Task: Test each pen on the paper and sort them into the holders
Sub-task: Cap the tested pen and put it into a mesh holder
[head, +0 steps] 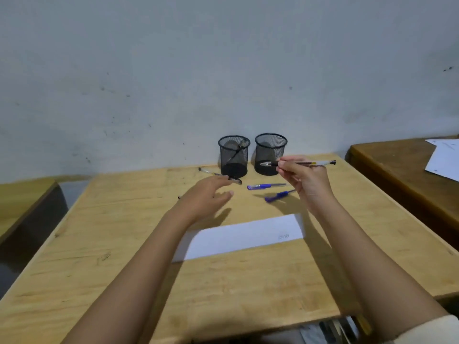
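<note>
My right hand (304,178) pinches a clear black-ink pen (320,162) level in the air, its tip pointing left in front of the right mesh holder (270,150). The left mesh holder (234,151) has one pen leaning inside. My left hand (208,194) hovers with relaxed fingers over the desk, just short of a clear pen (216,174) that lies by the left holder. A blue pen (264,186) and a second blue pen (279,195) lie between my hands. The white paper (238,235), with a small scribble near its right end, lies nearer to me.
The wooden desk (124,244) stands against a grey wall. A darker table (397,170) with white sheets (443,157) is at the right, and another desk edge at the left. Some items show below the desk's front edge.
</note>
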`<action>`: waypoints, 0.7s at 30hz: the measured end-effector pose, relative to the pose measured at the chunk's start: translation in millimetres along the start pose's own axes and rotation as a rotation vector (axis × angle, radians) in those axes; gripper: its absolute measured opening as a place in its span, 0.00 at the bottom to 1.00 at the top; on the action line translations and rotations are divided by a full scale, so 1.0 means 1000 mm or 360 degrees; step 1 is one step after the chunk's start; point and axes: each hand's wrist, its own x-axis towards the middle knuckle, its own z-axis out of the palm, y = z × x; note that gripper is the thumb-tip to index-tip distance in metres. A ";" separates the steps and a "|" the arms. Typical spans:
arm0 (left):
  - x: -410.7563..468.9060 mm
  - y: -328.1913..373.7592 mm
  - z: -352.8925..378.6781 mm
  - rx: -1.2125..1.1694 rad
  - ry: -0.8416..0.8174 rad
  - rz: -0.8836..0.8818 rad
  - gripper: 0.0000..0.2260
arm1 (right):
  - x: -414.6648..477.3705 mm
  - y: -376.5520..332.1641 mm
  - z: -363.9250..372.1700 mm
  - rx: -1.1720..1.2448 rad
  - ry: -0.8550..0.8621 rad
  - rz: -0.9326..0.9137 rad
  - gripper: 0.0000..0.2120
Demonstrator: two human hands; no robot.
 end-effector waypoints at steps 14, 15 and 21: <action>-0.003 -0.101 -0.015 -0.0059 0.0099 -0.0321 0.06 | 0.026 0.043 0.070 -0.0027 -0.0288 0.0218 0.05; -0.003 -0.100 -0.015 -0.0151 0.0170 -0.0348 0.05 | 0.025 0.045 0.071 -0.0041 -0.0307 0.0221 0.05; 0.003 -0.075 -0.021 -0.0666 0.0477 -0.0258 0.05 | 0.020 0.048 0.078 -0.0106 -0.0411 0.0223 0.06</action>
